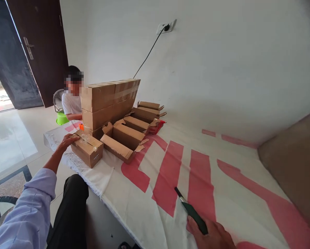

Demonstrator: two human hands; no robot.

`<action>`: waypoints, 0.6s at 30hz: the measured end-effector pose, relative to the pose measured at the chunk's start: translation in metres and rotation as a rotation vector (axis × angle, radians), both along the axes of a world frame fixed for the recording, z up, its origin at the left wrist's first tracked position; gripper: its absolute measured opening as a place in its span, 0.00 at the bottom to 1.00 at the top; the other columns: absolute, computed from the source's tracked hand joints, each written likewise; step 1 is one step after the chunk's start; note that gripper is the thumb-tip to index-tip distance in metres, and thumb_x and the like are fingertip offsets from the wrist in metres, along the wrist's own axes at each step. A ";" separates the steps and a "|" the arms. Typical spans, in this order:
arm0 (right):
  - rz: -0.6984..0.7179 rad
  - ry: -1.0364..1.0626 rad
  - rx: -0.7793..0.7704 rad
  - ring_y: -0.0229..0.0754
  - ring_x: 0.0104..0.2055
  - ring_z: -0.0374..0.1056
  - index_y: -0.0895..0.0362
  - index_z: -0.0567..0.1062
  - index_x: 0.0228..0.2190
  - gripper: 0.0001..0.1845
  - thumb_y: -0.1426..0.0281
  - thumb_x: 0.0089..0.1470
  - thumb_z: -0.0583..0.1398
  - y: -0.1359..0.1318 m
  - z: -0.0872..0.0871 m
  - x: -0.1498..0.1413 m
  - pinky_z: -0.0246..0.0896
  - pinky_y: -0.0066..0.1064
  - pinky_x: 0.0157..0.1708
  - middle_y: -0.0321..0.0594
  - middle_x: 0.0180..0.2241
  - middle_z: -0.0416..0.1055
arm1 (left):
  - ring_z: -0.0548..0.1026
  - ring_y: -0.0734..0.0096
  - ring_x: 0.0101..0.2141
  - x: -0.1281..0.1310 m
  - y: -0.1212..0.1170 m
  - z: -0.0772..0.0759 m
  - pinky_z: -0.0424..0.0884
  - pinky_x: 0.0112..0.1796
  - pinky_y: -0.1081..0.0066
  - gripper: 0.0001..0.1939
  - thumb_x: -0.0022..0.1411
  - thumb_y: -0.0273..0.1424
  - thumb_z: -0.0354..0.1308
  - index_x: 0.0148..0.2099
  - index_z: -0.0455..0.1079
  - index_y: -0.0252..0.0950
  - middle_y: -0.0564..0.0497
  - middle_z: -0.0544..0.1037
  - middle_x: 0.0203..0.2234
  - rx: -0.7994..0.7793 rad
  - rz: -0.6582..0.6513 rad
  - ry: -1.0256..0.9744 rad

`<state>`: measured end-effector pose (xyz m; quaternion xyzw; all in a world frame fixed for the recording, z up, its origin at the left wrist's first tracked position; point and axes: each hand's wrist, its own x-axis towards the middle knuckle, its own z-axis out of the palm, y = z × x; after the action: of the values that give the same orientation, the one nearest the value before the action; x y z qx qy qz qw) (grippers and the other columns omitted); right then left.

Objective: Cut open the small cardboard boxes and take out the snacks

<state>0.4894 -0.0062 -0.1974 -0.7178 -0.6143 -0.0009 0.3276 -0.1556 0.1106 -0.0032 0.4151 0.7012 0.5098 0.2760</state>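
One closed, taped cardboard box point(87, 148) sat near the left edge of the cloth-covered table point(129, 197) in the head view, its long axis running from upper left to lower right and its printed end facing lower right. Your left hand point(69, 140) touched its upper-left end, fingers laid over the top; whether it gripped the box could not be told.

Your right hand point(212, 235) was closed around one green-handled tool point(195, 216), low over the table and well apart from the box. The tool's long axis ran slantwise, with its dark tip pointing up and left.

At least four open boxes point(129, 136) lay in a row just beyond the taped one, beside one stack of closed boxes point(105, 100), where two box lengths showed along the top. One other person point(72, 102) in a white shirt was at the stack's left.
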 end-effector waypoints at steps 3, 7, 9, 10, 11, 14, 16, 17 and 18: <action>-0.018 0.012 -0.043 0.59 0.41 0.70 0.54 0.77 0.34 0.24 0.48 0.59 0.54 -0.001 0.006 -0.007 0.62 0.44 0.36 0.52 0.36 0.75 | 0.75 0.60 0.35 0.029 -0.024 -0.003 0.66 0.35 0.66 0.37 0.37 0.53 0.76 0.43 0.80 0.31 0.49 0.81 0.31 0.001 -0.025 0.044; -0.023 0.002 -0.112 0.59 0.45 0.69 0.58 0.78 0.39 0.27 0.49 0.62 0.52 -0.001 0.010 -0.011 0.63 0.44 0.41 0.54 0.41 0.75 | 0.76 0.56 0.39 0.079 -0.060 -0.013 0.69 0.38 0.65 0.38 0.44 0.57 0.72 0.49 0.80 0.32 0.47 0.82 0.36 0.025 -0.025 0.107; -0.033 -0.006 -0.112 0.59 0.47 0.68 0.58 0.78 0.40 0.27 0.49 0.62 0.51 -0.001 0.010 -0.012 0.63 0.45 0.43 0.54 0.42 0.74 | 0.77 0.55 0.41 0.103 -0.076 -0.017 0.70 0.40 0.65 0.38 0.49 0.59 0.69 0.51 0.79 0.33 0.47 0.83 0.38 0.035 -0.079 0.113; -0.041 -0.009 -0.107 0.59 0.47 0.68 0.58 0.78 0.40 0.27 0.50 0.62 0.51 -0.001 0.009 -0.013 0.63 0.46 0.43 0.54 0.42 0.74 | 0.77 0.54 0.42 0.114 -0.083 -0.019 0.70 0.41 0.64 0.37 0.52 0.59 0.68 0.51 0.79 0.33 0.47 0.83 0.39 0.041 -0.117 0.121; -0.048 -0.011 -0.101 0.59 0.47 0.68 0.57 0.78 0.40 0.26 0.50 0.61 0.51 -0.001 0.009 -0.013 0.64 0.46 0.44 0.54 0.43 0.74 | 0.77 0.54 0.42 0.125 -0.089 -0.021 0.70 0.41 0.64 0.36 0.54 0.60 0.66 0.51 0.79 0.34 0.47 0.83 0.39 0.049 -0.155 0.133; -0.057 -0.014 -0.091 0.60 0.48 0.68 0.56 0.77 0.41 0.25 0.51 0.61 0.52 0.000 0.006 -0.014 0.64 0.47 0.45 0.53 0.43 0.74 | 0.77 0.55 0.42 0.151 -0.104 -0.023 0.70 0.42 0.64 0.33 0.60 0.58 0.62 0.51 0.79 0.35 0.47 0.83 0.40 0.061 -0.230 0.173; -0.054 -0.019 -0.082 0.60 0.48 0.68 0.55 0.77 0.42 0.23 0.51 0.62 0.52 0.001 0.005 -0.014 0.64 0.47 0.45 0.52 0.43 0.75 | 0.77 0.55 0.41 0.165 -0.110 -0.023 0.70 0.42 0.64 0.31 0.61 0.57 0.61 0.50 0.79 0.35 0.48 0.83 0.38 0.060 -0.250 0.195; -0.051 -0.023 -0.076 0.59 0.48 0.68 0.55 0.77 0.41 0.22 0.52 0.62 0.53 0.001 0.004 -0.013 0.64 0.47 0.45 0.51 0.43 0.75 | 0.77 0.56 0.41 0.171 -0.112 -0.023 0.70 0.41 0.64 0.30 0.61 0.56 0.61 0.50 0.79 0.36 0.48 0.82 0.38 0.051 -0.259 0.206; -0.048 -0.027 -0.068 0.59 0.48 0.68 0.55 0.77 0.41 0.21 0.53 0.62 0.53 0.002 0.003 -0.013 0.64 0.47 0.45 0.51 0.42 0.75 | 0.77 0.56 0.41 0.177 -0.114 -0.022 0.70 0.41 0.63 0.28 0.61 0.55 0.61 0.50 0.78 0.36 0.48 0.82 0.38 0.035 -0.267 0.220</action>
<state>0.4762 -0.0045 -0.1940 -0.7428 -0.6011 0.0024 0.2947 0.0214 -0.0033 -0.0253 0.5625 0.6567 0.4323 0.2557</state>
